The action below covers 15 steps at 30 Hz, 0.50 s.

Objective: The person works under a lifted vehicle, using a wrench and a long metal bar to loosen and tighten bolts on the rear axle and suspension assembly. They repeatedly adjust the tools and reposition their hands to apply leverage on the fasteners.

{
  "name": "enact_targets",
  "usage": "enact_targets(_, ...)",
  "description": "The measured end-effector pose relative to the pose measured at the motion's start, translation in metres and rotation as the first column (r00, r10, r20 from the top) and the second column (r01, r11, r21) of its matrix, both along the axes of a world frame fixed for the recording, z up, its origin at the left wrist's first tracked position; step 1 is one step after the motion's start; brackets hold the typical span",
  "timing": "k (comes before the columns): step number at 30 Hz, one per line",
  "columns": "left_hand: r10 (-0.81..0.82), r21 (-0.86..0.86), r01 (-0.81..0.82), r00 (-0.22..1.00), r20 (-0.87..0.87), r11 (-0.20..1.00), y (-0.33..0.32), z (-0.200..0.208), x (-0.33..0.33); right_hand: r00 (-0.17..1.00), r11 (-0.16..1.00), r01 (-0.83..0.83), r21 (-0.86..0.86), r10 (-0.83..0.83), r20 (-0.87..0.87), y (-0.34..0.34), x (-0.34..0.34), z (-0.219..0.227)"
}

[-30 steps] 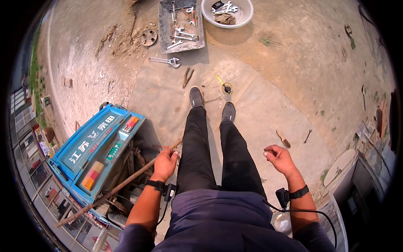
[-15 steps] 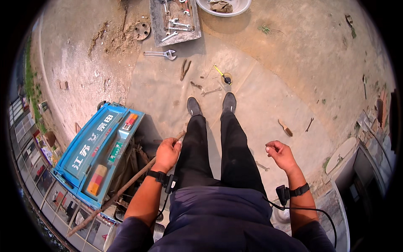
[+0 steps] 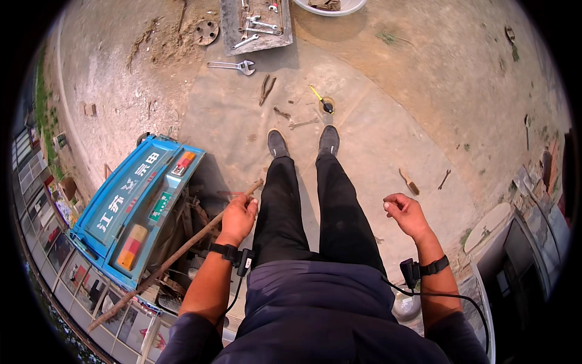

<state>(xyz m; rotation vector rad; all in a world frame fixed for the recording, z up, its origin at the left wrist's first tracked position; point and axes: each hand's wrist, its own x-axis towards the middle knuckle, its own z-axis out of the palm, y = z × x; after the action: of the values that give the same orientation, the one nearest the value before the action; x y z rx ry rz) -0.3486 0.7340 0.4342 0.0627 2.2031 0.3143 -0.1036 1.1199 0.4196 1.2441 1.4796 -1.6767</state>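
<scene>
My left hand [image 3: 238, 215] is closed, thumb against the curled fingers, beside my left thigh. A long wooden pole [image 3: 163, 267] runs slantwise beneath that hand, its tip showing beyond the knuckles. Whether my fingers touch the pole cannot be told, and the inside of that hand is hidden. Out to the right of my legs, my right hand [image 3: 405, 215] has its fingers curled in with nothing visible in them. Ahead of my shoes lie pliers [image 3: 267, 90], an adjustable wrench [image 3: 233, 65], an open-end wrench [image 3: 304, 123] and a yellow-and-black tool [image 3: 324, 103].
A blue truck tailgate [image 3: 133, 200] stands close on my left. A metal trough [image 3: 257, 45] with several wrenches is ahead, near a pale basin [image 3: 330, 9]. On the right are a wooden-handled brush [image 3: 409, 182], a small wrench [image 3: 445, 179] and a doorway [image 3: 515, 273].
The view has shifted slightly, so the trough and basin sit nearer the upper edge. Both hands keep nearly the same pose. Nothing has been picked up or put down.
</scene>
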Motion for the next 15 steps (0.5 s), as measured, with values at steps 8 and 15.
enact_targets(8,-0.103,0.051,0.105,0.994,-0.042,0.993,0.018,0.0,0.011,0.999,0.999,0.04,0.036,-0.041,0.012,-0.013,0.047,-0.012)
enact_targets(15,-0.249,0.073,0.249,0.968,-0.011,0.966,0.017,-0.018,0.01,0.962,0.98,0.198,0.016,-0.197,0.187,-0.064,0.107,-0.006)
